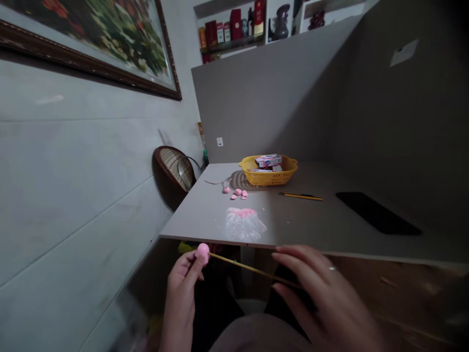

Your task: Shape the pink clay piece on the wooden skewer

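The person's left hand (183, 281) pinches a smooth, round, pink ball (202, 252) between thumb and fingers, just in front of the grey tabletop's (308, 225) near edge, where a thin, straight, tan stick (249, 268) meets the ball's side. The right hand (322, 286) has thumb and fingers spread apart around the stick's other end, though whether they touch it cannot be told. Beyond, small pink lumps (238, 192) lie near a yellow plastic basket (269, 180).

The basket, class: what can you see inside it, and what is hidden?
In the basket lie pink-and-white boxes. Its front wall and the boxes cover its bottom, so anything lying there cannot be seen.
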The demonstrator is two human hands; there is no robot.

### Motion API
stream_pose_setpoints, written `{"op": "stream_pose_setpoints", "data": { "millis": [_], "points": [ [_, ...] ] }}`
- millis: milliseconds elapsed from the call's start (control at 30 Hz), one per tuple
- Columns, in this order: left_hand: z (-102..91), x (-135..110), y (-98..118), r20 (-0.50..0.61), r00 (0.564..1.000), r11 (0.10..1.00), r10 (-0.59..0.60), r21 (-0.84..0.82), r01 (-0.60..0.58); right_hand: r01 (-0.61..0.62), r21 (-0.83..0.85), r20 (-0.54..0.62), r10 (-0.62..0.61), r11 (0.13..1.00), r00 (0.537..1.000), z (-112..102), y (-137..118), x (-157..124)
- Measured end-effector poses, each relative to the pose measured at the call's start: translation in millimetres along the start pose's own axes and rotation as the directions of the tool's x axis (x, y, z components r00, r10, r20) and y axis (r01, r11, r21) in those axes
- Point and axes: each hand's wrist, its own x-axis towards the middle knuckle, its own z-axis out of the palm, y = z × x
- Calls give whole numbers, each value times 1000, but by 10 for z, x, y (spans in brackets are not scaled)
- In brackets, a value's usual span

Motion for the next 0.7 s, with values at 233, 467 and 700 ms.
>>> {"op": "stream_pose_setpoints", "data": {
  "millis": [233,467,700],
  "points": [
    [-96,11,-67,35,993,978,113,172,-118,-20,30,269,11,999,963,367,118,-12],
    [-79,-1,-51,185,966,922,180,310,-232,-744,375,815,186,554,549,540,314,-7],
    [-117,82,-69,269,945,928,186,268,-259,-722,371,788,213,584,578,617,264,-194]
  ]
}}
